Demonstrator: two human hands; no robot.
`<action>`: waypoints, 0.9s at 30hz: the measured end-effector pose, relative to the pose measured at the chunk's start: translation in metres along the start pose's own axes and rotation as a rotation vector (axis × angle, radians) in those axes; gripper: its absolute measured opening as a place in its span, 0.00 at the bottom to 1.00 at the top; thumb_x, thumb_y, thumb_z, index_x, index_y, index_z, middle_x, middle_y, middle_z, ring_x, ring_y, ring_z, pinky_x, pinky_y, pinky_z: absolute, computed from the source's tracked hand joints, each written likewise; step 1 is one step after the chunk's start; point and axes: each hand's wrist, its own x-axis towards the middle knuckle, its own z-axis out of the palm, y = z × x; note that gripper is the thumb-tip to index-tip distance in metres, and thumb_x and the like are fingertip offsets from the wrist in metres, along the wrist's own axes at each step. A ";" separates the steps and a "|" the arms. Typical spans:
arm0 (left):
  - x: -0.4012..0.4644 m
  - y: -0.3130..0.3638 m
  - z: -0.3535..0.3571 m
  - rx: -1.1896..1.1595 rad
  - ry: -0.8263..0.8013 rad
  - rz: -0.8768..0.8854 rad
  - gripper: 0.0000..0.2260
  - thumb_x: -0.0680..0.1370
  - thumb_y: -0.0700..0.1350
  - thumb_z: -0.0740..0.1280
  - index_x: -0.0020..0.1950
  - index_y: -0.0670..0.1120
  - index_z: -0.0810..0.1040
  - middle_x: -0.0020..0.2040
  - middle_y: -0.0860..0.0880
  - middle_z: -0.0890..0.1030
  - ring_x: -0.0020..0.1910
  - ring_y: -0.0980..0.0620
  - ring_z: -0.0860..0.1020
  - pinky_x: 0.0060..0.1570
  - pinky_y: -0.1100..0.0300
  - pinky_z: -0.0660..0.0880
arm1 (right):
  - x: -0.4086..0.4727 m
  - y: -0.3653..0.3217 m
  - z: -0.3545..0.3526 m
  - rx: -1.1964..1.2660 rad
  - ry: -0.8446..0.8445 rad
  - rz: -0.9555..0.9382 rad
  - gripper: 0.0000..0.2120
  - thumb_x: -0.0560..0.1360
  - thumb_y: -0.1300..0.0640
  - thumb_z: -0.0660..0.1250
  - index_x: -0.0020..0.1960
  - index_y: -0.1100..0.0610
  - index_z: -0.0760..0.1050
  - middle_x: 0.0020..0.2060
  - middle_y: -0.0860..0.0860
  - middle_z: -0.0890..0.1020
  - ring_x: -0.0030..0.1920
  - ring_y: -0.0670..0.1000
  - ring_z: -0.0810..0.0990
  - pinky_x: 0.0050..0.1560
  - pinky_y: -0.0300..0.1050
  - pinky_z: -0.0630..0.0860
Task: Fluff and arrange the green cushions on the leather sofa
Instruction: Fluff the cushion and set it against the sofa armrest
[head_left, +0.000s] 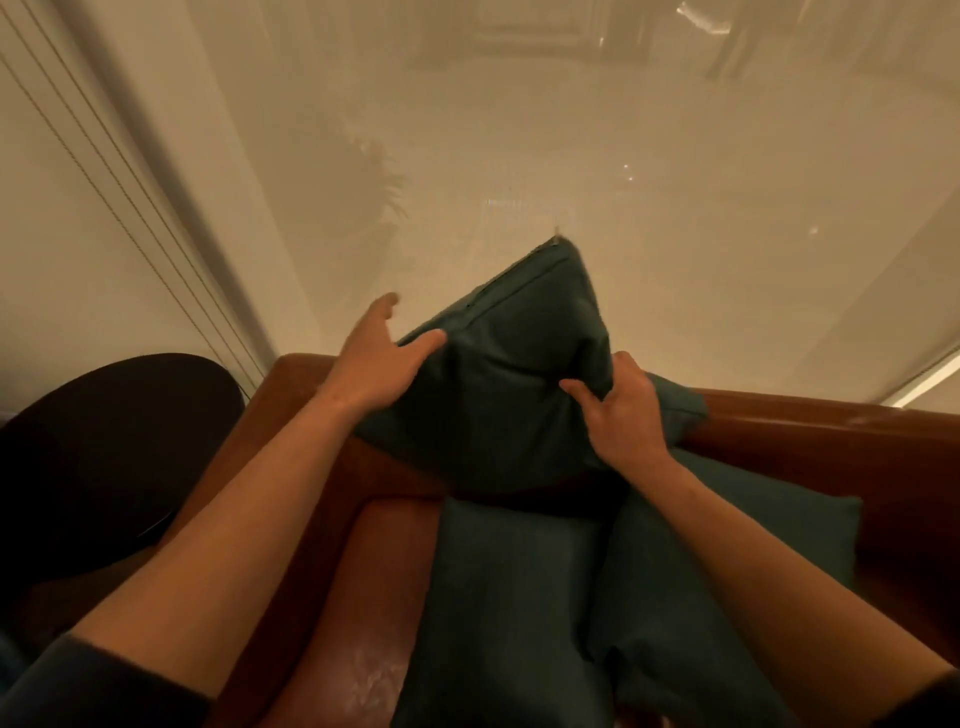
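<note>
Raised cushion (498, 374): a dark green cushion is held up on one corner over the back of the sofa, its top corner pointing to 12 o'clock and a seam with a zip running down its upper left edge.
Left hand (374, 358): laid against the cushion's edge at 9 o'clock, fingers fairly straight and spread; the thumb is seen on the front face, while the other fingers reach past the edge.
Right hand (623, 405): the cushion's edge at 3 o'clock is gripped, with the fingers curled into the fabric and bunching it.
Front cushion (509, 597): lies on the seat at 6 o'clock of the raised one, just below it.
Right cushion (727, 525): lies at 4 o'clock, touching the front cushion and partly covered by the right forearm.
Rear cushion (675, 400): a corner is seen behind the right hand.
Leather sofa (332, 561): brown, with its arm at 8 o'clock and its back running to 3 o'clock.
Dark round object (104, 447): beside the sofa arm at 9 o'clock; what it is cannot be told.
Glass wall (571, 156): behind the sofa, pale and reflective.
</note>
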 end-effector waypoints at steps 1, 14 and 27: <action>-0.004 0.013 0.001 0.009 -0.042 0.096 0.36 0.77 0.59 0.72 0.80 0.50 0.62 0.79 0.49 0.66 0.77 0.49 0.65 0.72 0.54 0.63 | -0.005 -0.002 0.006 -0.014 -0.007 -0.072 0.11 0.76 0.56 0.75 0.45 0.59 0.74 0.41 0.53 0.74 0.42 0.58 0.76 0.42 0.43 0.64; -0.004 0.024 0.016 0.017 -0.092 0.341 0.09 0.73 0.54 0.77 0.48 0.51 0.82 0.45 0.59 0.82 0.45 0.61 0.80 0.48 0.62 0.77 | -0.039 -0.013 0.028 -0.083 -0.403 -0.087 0.35 0.73 0.36 0.73 0.75 0.48 0.70 0.56 0.50 0.76 0.57 0.54 0.76 0.61 0.56 0.76; -0.016 -0.019 0.011 -0.004 -0.210 0.194 0.34 0.71 0.62 0.76 0.73 0.54 0.67 0.55 0.54 0.81 0.52 0.57 0.80 0.55 0.60 0.77 | -0.033 -0.063 0.066 0.011 -0.519 0.016 0.19 0.72 0.46 0.78 0.57 0.52 0.77 0.50 0.48 0.83 0.50 0.51 0.82 0.49 0.48 0.76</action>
